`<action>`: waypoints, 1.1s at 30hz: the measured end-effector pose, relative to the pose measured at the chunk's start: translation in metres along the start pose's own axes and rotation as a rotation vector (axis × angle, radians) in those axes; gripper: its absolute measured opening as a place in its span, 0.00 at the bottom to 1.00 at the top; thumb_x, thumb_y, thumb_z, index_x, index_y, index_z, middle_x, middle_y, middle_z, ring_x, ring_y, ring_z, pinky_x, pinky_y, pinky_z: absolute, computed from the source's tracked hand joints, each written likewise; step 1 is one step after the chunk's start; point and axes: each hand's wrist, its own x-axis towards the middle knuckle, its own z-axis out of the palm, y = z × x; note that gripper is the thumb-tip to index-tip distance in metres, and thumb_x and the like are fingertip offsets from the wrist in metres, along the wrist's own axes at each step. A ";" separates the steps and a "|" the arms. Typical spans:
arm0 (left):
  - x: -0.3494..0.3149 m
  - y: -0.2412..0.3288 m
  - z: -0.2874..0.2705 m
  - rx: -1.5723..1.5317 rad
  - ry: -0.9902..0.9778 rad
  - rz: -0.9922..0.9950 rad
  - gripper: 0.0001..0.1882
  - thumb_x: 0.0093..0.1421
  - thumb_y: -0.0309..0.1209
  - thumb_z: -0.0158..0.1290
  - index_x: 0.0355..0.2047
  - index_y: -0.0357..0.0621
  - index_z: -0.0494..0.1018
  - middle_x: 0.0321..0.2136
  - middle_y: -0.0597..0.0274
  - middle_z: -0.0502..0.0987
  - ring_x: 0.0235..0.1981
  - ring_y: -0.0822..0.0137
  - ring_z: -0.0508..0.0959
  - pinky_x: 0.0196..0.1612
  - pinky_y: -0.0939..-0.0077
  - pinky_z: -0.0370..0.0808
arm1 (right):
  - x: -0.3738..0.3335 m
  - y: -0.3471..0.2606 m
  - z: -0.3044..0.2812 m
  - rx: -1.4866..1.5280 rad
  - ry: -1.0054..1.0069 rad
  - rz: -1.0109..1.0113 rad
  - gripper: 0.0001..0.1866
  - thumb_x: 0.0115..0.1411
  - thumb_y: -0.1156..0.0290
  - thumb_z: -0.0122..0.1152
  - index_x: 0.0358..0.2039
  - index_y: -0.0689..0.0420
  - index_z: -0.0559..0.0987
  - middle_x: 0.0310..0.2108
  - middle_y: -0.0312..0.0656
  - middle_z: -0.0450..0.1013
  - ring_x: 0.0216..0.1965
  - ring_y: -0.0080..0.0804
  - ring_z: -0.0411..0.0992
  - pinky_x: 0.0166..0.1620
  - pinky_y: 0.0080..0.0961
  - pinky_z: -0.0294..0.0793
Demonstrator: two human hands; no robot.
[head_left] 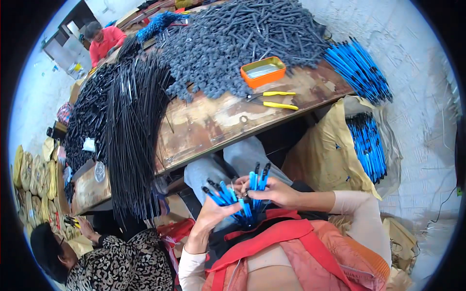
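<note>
My left hand (214,213) is closed around several slim blue sticks with black ends (221,195), held over my lap and fanning out between thumb and fingers. Beside it, my right hand (277,193) grips more blue sticks with black ends (257,181), its thumb laid across them. Both hands are close together, fingertips nearly meeting between the two bunches. More of these sticks point down toward a dark cloth on my lap, where their lower ends are partly hidden. Whatever is pinched between the fingertips is too small to make out.
The worn table (204,131) ahead bears a grey heap of short tubes (242,43), an orange tin (264,72), yellow-handled pliers (274,99) and long black rods (131,131). Blue sticks fill a sack (320,155) at right. A person (116,262) sits at left; another (104,42) works far off.
</note>
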 end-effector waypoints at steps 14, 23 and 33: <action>0.009 -0.005 -0.016 -0.158 0.014 -0.088 0.21 0.48 0.23 0.63 0.44 0.34 0.74 0.38 0.59 0.79 0.40 0.68 0.79 0.46 0.71 0.75 | 0.095 -0.184 -0.189 -0.997 0.297 -0.306 0.13 0.64 0.66 0.56 0.41 0.64 0.78 0.37 0.43 0.77 0.38 0.27 0.76 0.43 0.23 0.74; 0.032 0.005 0.006 0.043 -0.173 -0.049 0.23 0.50 0.26 0.65 0.47 0.33 0.75 0.37 0.61 0.81 0.39 0.71 0.79 0.45 0.76 0.74 | 0.231 -0.228 -0.318 -1.190 1.135 -0.266 0.21 0.59 0.54 0.58 0.39 0.61 0.73 0.40 0.56 0.76 0.44 0.59 0.74 0.48 0.47 0.71; -0.005 0.017 0.021 0.041 -0.125 -0.025 0.24 0.51 0.26 0.64 0.49 0.35 0.74 0.39 0.62 0.80 0.41 0.73 0.78 0.47 0.77 0.73 | 0.216 -0.229 -0.274 -1.922 0.942 -0.482 0.09 0.57 0.69 0.59 0.40 0.51 0.75 0.35 0.46 0.74 0.38 0.49 0.76 0.39 0.45 0.75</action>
